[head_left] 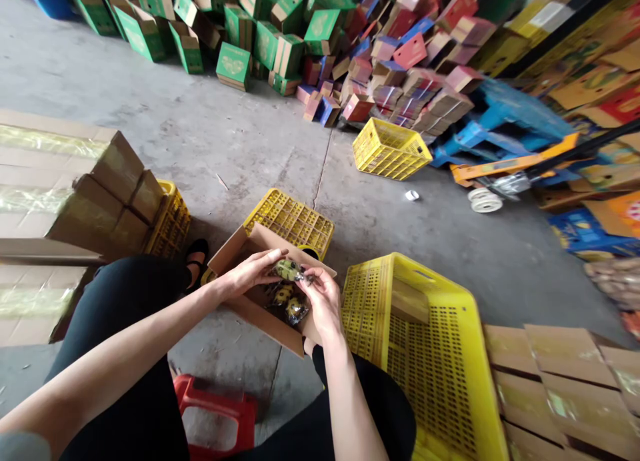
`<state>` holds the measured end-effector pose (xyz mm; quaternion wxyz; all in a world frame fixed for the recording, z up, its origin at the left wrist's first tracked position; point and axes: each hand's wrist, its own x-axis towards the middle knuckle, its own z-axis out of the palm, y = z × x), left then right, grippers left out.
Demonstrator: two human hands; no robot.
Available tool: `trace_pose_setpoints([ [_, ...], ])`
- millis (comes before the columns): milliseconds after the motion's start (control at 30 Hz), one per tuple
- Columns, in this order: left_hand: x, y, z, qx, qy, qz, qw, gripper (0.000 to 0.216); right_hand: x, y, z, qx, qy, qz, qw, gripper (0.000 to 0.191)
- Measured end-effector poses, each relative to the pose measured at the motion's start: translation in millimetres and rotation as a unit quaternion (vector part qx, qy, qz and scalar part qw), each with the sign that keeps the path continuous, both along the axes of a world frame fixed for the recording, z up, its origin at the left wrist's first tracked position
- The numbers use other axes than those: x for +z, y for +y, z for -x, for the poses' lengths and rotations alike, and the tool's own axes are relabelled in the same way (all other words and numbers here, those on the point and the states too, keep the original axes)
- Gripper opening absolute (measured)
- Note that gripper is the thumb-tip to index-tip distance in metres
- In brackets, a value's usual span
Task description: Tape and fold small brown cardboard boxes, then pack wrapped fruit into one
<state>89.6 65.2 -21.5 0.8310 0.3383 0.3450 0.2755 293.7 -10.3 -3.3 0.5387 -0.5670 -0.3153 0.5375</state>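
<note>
Between my two hands is a small green item with dark patches in clear plastic wrap (pixel 288 270); I cannot make out its kind. My left hand (pixel 256 270) closes its fingers on the left end of it. On the right end, the fingers of my right hand (pixel 323 296) pinch the wrap. Both hands are above an open cardboard box (pixel 267 322) with its flaps spread. Inside the box lie several wrapped yellow-and-black items (pixel 296 310), partly hidden by my hands. Under the box is an upturned yellow crate (pixel 295 218).
A large yellow crate (pixel 475 354) with a carton inside stands at my right, beside stacked cartons (pixel 570 361). Taped cartons (pixel 100 208) are piled at my left. A red stool (pixel 245 421) is below me. Farther off are a pallet jack (pixel 520 161) and heaped green boxes (pixel 234 64).
</note>
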Motion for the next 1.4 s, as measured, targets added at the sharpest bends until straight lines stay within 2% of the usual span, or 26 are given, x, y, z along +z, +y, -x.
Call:
trace_pose_setpoints([
  [133, -7.3, 3, 1, -0.008, 0.038, 0.052, 0.998, 0.065, -1.6, 0, 0, 0.009, -0.027, -0.022, 0.999, 0.021],
  [267, -9.8, 5, 1, 0.016, 0.006, 0.066, 0.998, 0.055, -2.3, 1, -1, 0.038, -0.04, -0.05, 0.997, 0.021],
  [400, -6.7, 5, 1, 0.043, -0.024, 0.073, 0.996, 0.05, -2.0, 0, -1, 0.045, -0.022, -0.042, 0.998, 0.054],
  [467, -5.6, 6, 0, 0.039, -0.033, 0.062, 0.997, 0.051, -2.6, 0, -1, 0.021, 0.008, -0.027, 0.999, 0.061],
  [633, -7.8, 7, 0, 0.035, -0.047, 0.034, 0.998, 0.056, -3.2, 0, -2, -0.047, 0.014, 0.025, 0.999, 0.046],
  [933, -14.1, 4, -3, 0.035, -0.055, -0.007, 0.998, 0.05, 4.1, -2, -2, 0.022, -0.057, 0.037, 0.997, 0.045],
  [1400, -16.9, 8, -2, 0.082, -0.019, -0.03, 0.996, 0.036, -0.1, 0, 0, 0.023, 0.001, 0.045, 0.999, 0.048],
])
